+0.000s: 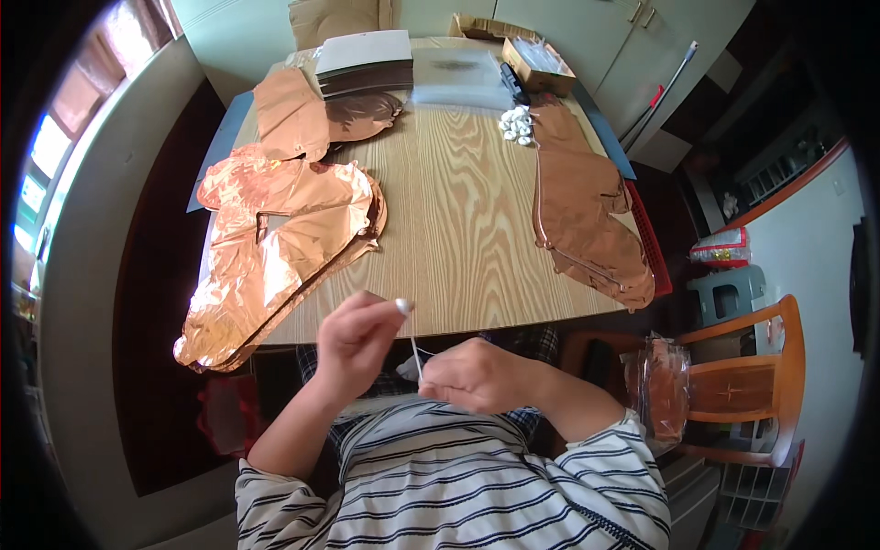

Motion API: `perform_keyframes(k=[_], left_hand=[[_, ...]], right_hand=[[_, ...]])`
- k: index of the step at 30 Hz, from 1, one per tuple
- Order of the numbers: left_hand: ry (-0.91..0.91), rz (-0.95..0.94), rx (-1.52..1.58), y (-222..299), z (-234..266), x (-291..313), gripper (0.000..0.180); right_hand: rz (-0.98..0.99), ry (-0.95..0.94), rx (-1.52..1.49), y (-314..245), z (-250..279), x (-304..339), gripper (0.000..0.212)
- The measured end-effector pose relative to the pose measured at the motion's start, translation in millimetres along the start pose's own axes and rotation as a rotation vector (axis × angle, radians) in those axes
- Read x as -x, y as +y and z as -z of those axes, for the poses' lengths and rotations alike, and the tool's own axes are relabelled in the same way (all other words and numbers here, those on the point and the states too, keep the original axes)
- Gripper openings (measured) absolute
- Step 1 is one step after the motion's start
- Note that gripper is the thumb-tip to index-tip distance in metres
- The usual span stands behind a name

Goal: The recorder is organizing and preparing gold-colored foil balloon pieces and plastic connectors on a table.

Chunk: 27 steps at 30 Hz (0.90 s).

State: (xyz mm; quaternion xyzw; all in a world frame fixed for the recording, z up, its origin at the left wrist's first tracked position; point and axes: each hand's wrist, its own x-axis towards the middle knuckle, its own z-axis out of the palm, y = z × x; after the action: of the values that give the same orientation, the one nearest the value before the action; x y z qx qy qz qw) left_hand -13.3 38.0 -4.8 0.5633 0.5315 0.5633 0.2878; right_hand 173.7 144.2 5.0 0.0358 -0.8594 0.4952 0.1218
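Observation:
In front of the table's near edge, my left hand [353, 341] is closed, with a small white wad [403, 307] at its fingertips. Whether the wad is wrapped round a finger or pinched, I cannot tell. From near it a thin white string [415, 353] runs taut down to my right hand [475, 377], whose curled fingers grip the lower end. Left of my hands lies a stack of shiny copper foil balloons [293, 234], flat and uninflated. More flat copper balloons [579, 197] lie along the table's right side. Beside them sits a cluster of small white bundles [516, 126].
At the back of the wooden table [458, 238] are a stack of boards [365, 62], clear plastic sheets [458, 78], a black tool [513, 84] and a cardboard box [539, 66] of clear bags. To the right stands a wooden chair [742, 380] with a plastic-wrapped pack [664, 390].

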Motion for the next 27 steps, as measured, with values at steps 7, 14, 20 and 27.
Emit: perform_keyframes(k=[7,14,20,27], left_hand=[[-0.167,0.044,0.314,16.6,-4.6,5.4,0.014],[-0.231,0.013,0.169,7.1,-13.6,18.1,0.017],[-0.137,-0.017,-0.099,-1.8,-5.0,13.7,0.019],[0.006,0.062,0.077,-2.4,-1.2,6.8,0.014]], right_hand=[[-0.064,0.274,0.003,14.3,8.1,-7.1,0.011],[-0.068,0.346,0.056,0.2,26.2,-11.7,0.009],[0.081,0.271,-0.042,-6.7,8.4,-7.1,0.009],[0.025,0.139,0.017,-0.1,0.2,-5.3,0.012]])
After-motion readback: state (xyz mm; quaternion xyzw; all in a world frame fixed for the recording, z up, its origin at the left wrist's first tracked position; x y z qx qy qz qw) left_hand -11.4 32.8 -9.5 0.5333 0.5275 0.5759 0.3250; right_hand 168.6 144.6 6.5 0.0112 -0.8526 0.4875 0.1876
